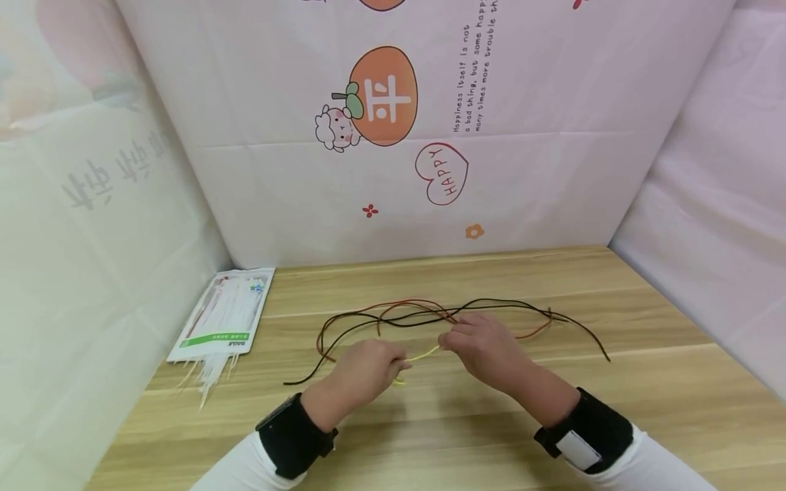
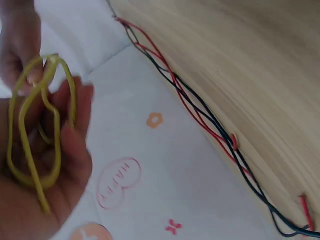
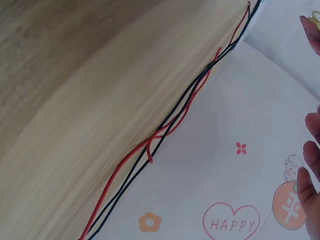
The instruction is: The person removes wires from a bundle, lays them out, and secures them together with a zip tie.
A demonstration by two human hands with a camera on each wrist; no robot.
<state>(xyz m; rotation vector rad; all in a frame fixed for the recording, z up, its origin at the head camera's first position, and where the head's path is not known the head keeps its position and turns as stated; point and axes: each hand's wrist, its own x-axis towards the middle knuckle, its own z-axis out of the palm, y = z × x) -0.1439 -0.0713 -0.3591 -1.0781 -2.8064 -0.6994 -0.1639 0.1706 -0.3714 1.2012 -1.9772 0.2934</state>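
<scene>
A thin yellow wire (image 1: 424, 355) spans the short gap between my two hands above the table. My left hand (image 1: 368, 368) grips it; in the left wrist view, loops of the yellow wire (image 2: 57, 145) lie across the palm and fingers of this hand (image 2: 75, 175). With thumb and fingertips my right hand (image 1: 488, 348) pinches the other part of the wire. Only some fingers of the right hand (image 3: 312, 155) show at the edge of the right wrist view. Just beyond both hands lie red wires (image 1: 399, 302) and black wires (image 1: 500, 300), loosely crossed.
A white and green packet (image 1: 227, 307) lies at the table's left side, with thin white strips (image 1: 211, 375) sticking out of its near end. Printed sheeting (image 1: 528, 191) stands behind the wooden table (image 1: 491, 443) and on both sides.
</scene>
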